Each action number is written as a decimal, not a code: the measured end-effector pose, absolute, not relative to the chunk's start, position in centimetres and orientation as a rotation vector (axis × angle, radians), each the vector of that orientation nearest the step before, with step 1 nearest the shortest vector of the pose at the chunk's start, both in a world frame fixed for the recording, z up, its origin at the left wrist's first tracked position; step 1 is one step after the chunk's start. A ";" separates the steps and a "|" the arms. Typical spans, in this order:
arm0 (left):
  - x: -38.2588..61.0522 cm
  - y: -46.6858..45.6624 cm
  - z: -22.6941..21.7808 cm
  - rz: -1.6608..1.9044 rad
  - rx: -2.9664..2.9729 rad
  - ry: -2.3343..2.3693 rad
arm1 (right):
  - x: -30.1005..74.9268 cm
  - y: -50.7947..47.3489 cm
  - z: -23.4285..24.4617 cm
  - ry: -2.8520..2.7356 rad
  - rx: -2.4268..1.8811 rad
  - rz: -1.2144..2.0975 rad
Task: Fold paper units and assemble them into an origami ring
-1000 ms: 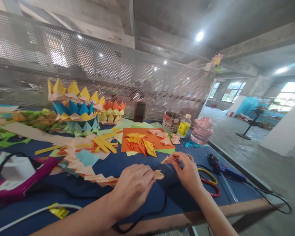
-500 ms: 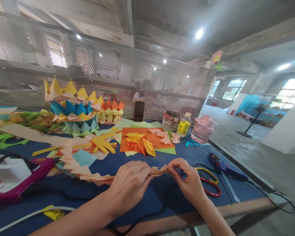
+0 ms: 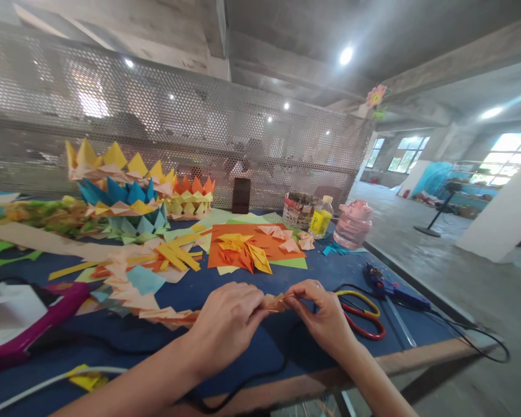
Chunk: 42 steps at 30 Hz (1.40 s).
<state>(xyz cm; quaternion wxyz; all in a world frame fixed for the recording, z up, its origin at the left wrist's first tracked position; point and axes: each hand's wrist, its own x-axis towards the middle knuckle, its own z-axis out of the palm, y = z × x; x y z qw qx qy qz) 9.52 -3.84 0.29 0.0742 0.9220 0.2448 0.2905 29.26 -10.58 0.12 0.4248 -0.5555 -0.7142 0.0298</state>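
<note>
My left hand (image 3: 228, 324) and my right hand (image 3: 323, 315) meet over the blue table (image 3: 226, 359), both pinching the end of a chain of folded peach paper pieces (image 3: 274, 302). The chain trails off to the left across the table, under my left hand. Fingers of both hands are closed on the paper between them. A ring shows on my right hand.
Scissors with red and yellow handles (image 3: 362, 315) and a blue glue gun (image 3: 393, 286) lie right of my hands. Orange paper with folded pieces (image 3: 247, 249), stacked paper crowns (image 3: 117, 191), a pink jar (image 3: 351, 223) and a yellow bottle (image 3: 320, 220) sit farther back. A pink device (image 3: 30, 324) lies left.
My right hand lifted a folded peach piece off the table and brought it to the chain end held by my left hand; both hands now pinch it together.
</note>
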 end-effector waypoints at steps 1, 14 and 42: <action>9.5 -3.8 0.4 0.854 2.760 0.742 | 29.2 -10.6 0.1 -1.784 -1.391 0.069; 9.5 -3.9 0.6 0.860 2.676 0.773 | 29.0 -10.5 0.1 -1.834 -1.275 0.120; 9.3 -4.0 0.9 0.967 2.767 0.516 | 28.9 -10.4 -0.4 -1.971 -1.300 0.019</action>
